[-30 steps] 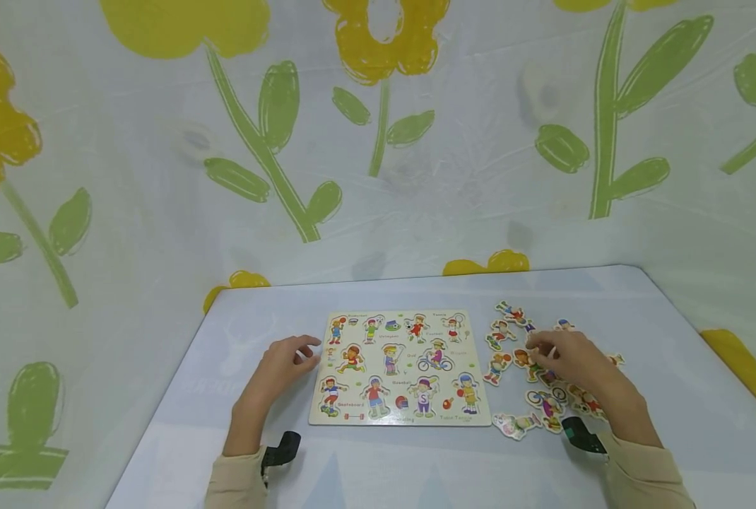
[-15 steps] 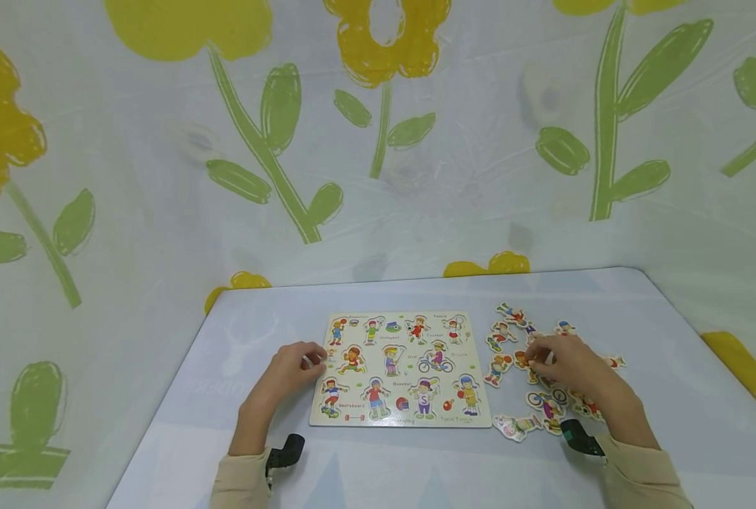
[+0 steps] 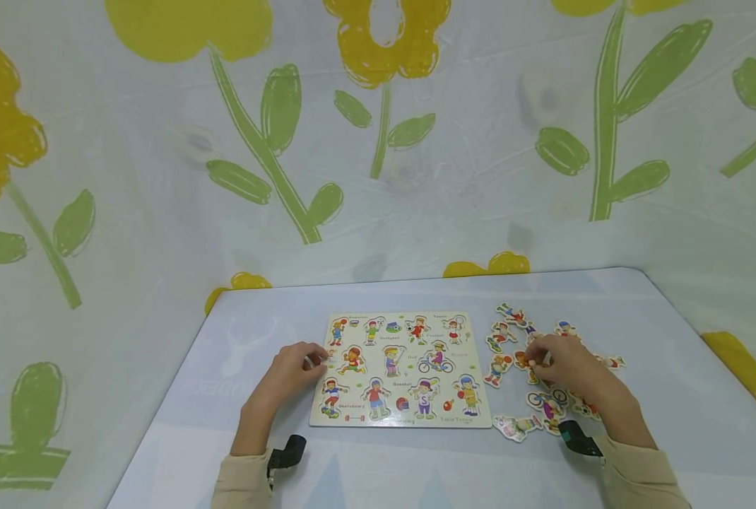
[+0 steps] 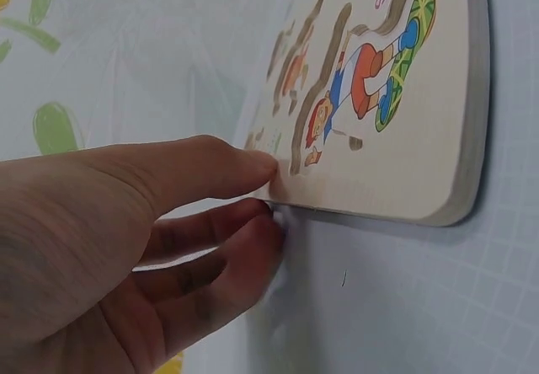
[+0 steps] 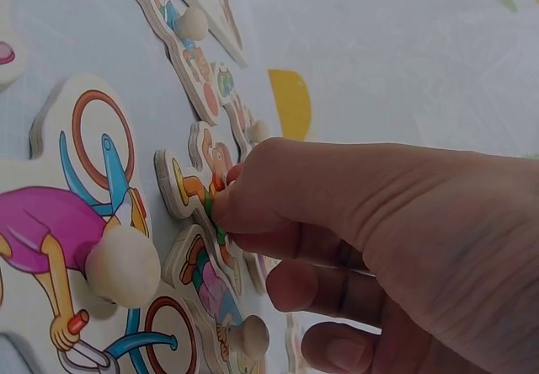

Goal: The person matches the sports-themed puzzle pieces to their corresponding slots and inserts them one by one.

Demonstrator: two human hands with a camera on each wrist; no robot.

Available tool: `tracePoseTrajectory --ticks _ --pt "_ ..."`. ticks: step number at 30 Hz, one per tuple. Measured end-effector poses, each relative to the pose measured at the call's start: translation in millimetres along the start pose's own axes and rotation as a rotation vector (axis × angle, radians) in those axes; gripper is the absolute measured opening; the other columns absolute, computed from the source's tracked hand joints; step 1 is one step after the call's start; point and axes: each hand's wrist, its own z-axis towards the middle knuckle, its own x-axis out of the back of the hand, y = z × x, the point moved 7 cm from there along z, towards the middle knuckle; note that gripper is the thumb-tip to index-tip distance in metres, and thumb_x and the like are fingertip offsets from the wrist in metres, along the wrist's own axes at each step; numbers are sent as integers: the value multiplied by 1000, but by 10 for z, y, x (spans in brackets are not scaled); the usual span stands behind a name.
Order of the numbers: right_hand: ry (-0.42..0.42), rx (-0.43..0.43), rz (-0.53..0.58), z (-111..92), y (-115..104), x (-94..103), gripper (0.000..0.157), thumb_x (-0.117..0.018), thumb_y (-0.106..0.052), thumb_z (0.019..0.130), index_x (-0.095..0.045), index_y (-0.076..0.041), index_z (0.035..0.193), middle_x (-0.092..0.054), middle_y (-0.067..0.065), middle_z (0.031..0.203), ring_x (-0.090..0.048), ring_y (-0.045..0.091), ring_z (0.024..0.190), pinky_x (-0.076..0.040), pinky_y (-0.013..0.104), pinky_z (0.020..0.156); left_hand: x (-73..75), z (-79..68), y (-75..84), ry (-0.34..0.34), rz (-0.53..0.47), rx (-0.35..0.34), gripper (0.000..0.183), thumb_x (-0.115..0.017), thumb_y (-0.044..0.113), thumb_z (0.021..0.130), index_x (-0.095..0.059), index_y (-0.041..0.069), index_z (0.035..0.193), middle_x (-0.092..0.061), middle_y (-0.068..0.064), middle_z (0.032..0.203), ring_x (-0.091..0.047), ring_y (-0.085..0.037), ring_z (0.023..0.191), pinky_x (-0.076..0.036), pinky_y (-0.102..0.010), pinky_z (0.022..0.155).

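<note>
A pale wooden puzzle board point(image 3: 365, 385) printed with sports figures lies on the table. My left hand point(image 3: 297, 366) pinches its left edge; in the left wrist view the thumb point(image 4: 257, 168) lies on top, with curled fingers at the edge and partly below. Right of the board, my right hand point(image 3: 565, 364) is over loose puzzle pieces. Its thumb and index finger pinch a running-figure puzzle piece point(image 5: 200, 187), whose knob is hidden by the fingers. A bicycle piece point(image 5: 55, 231) with a round wooden knob point(image 5: 124, 264) lies close by.
Several more knobbed pieces are scattered about the right hand, among them a basketball figure point(image 3: 497, 369). One piece point(image 3: 516, 427) lies picture-side unclear near the board's lower right corner. A white curtain point(image 3: 454, 198) with printed flowers hangs behind the table point(image 3: 378, 466).
My left hand has moved right and taken hold of the board's edge. The right thumb and index finger have closed on the running-figure piece, which stays about where it was.
</note>
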Motion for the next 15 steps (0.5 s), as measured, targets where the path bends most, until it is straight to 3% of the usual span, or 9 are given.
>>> tracePoseTrajectory --ticks 6,15 --pt "1 -3 1 -1 -2 1 13 -70 -7 84 -70 -9 97 -65 -1 86 -54 15 79 -50 31 69 -14 0 -5 -16 -56 25 17 -73 11 86 -71 10 102 -64 -2 87 -55 -12 66 -49 -22 54" --pt "1 -1 7 -9 -6 14 13 -70 -8 84 -70 -9 98 -64 -1 87 -54 15 79 -50 31 69 -11 -7 -2 -21 -70 20 17 -72 10 85 -71 9 102 -65 -2 88 -55 -13 66 -49 -22 53"
